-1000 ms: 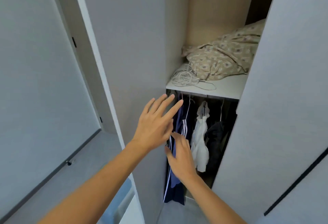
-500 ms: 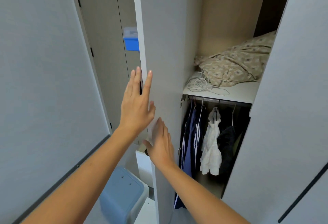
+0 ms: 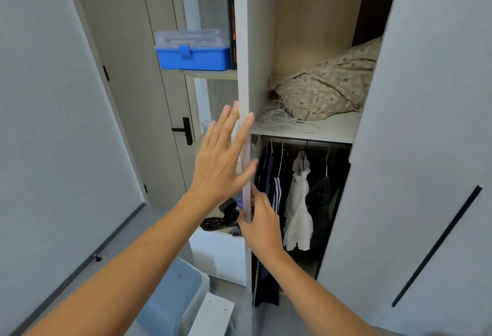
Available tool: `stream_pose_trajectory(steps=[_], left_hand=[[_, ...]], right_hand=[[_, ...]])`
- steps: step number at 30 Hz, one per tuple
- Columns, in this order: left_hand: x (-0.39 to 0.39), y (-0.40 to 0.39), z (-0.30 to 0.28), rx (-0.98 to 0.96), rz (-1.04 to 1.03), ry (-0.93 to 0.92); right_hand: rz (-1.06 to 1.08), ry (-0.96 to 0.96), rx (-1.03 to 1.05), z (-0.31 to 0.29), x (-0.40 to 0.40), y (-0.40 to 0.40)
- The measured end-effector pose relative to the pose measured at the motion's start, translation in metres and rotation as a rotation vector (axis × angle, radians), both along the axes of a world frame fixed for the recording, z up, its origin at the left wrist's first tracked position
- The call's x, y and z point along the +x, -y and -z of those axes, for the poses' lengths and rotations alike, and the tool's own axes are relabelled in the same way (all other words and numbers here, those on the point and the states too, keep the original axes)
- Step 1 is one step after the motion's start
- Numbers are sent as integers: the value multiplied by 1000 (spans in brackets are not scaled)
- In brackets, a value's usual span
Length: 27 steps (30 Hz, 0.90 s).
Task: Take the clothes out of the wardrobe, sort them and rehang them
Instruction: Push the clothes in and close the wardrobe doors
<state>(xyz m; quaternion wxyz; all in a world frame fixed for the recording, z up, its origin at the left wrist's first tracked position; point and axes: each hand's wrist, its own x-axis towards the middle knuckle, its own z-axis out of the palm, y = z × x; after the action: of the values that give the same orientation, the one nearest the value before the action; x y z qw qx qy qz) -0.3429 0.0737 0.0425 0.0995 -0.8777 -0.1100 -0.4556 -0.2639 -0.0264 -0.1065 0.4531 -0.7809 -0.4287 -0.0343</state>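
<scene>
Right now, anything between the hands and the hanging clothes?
Partly. The left hand lies flat on the left door, which separates it from the hanging clothes. The right hand touches that door's edge, nothing visible beyond it. The right door covers the opening's right part.

Right hand (image 3: 262, 225): fingertips hidden behind wardrobe door (image 3: 246, 69) edge. Door's top and bottom cut off by frame. Hanging clothes (image 3: 298, 202): dark garments at 3 o'clock side merge into shadow, count unclear; right wardrobe panel (image 3: 426, 122) covers rest. Patterned bedding (image 3: 327, 83) partly hidden behind same panel. Light-blue bin (image 3: 170, 301) cut off at 6 o'clock.
</scene>
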Motion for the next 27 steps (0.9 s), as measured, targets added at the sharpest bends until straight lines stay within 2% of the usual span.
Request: stream_pose_trajectory(steps=[4,8,12,17,27], left_hand=[[48,20,-7,13,172,-50],[107,43,-10,34,247,-145],[178,68,-12,70,177,-215],[251,81,-11,78,65,-208],[341,75,-8,77,-64,-178]], right_hand=[[30,-70,67,6,43,41],[134,-118,58,4,96,78],[269,-140,8,-8,165,100],[301,-145,-99,-18,243,101],[406,17,-151,-19,331,94]])
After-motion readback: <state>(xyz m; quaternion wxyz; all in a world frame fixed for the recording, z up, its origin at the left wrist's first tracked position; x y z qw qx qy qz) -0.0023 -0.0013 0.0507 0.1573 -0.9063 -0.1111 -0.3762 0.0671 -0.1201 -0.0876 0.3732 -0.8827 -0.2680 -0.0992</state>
